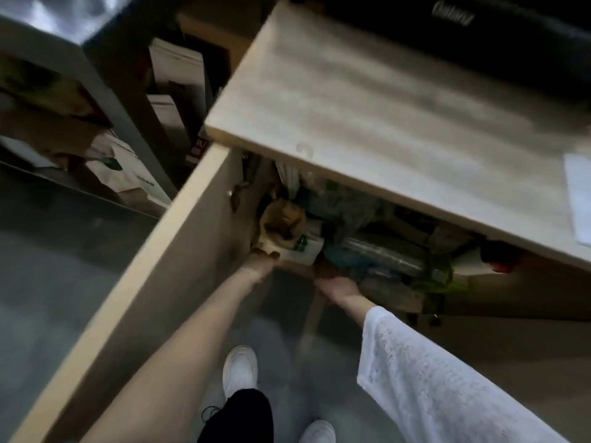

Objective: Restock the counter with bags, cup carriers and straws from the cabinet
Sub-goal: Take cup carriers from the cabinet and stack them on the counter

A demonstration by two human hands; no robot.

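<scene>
The cabinet under the counter (351,107) stands open, stuffed with supplies. My left hand (260,262) reaches into its left side, fingers curled on the edge of a pale beige bundle (271,247) below a brown crumpled paper item (281,219). A white pack with green print (307,247) lies beside it. My right hand (335,287) reaches in low at the middle, under a clear plastic-wrapped long pack (383,254). Its fingers are hidden in the dark. The frame is blurred.
The open cabinet door (160,251) juts out at my left arm. A black microwave (479,20) and a white sheet (579,199) sit on the counter. A shelf at left holds paper bags (128,174). My white shoes (240,369) stand on the grey floor.
</scene>
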